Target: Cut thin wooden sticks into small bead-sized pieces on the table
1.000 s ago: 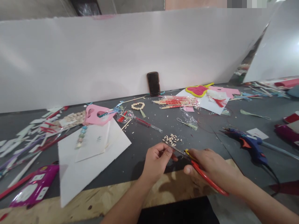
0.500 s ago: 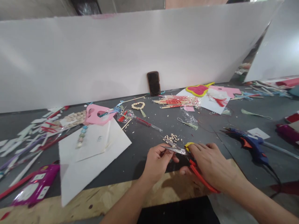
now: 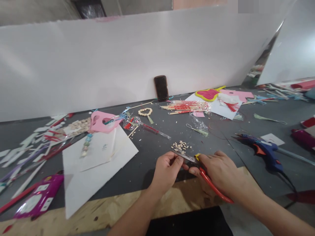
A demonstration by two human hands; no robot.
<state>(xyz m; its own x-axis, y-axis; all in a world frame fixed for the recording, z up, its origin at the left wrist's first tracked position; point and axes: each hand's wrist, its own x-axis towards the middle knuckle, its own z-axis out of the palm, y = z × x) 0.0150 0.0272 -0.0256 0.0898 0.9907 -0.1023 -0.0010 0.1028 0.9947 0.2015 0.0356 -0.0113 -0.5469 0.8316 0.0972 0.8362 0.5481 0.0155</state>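
Near the front of the dark table, my right hand [image 3: 218, 170] grips red-handled scissors [image 3: 213, 185], whose blades point left and are closed together. My left hand [image 3: 168, 167] is pinched at the blade tips, thumb against fingers; whatever lies between them is too small or hidden to name. Just beyond the blades lies a small pile of short, pale cut pieces [image 3: 180, 145]. Farther back sits a heart-shaped ring of pale pieces [image 3: 145, 112] with a green tassel.
A blue glue gun [image 3: 267, 152] lies to the right. White sheets [image 3: 86, 177] and a purple packet [image 3: 40, 195] are at the left. A bundle of wrapped sticks [image 3: 188, 106] lies behind, and a phone [image 3: 161, 88] leans on the white panel [image 3: 123, 59].
The scissors' blades were apart and have closed. My right thumb has moved up toward the blades with the handles. My left hand stays nearly in place.
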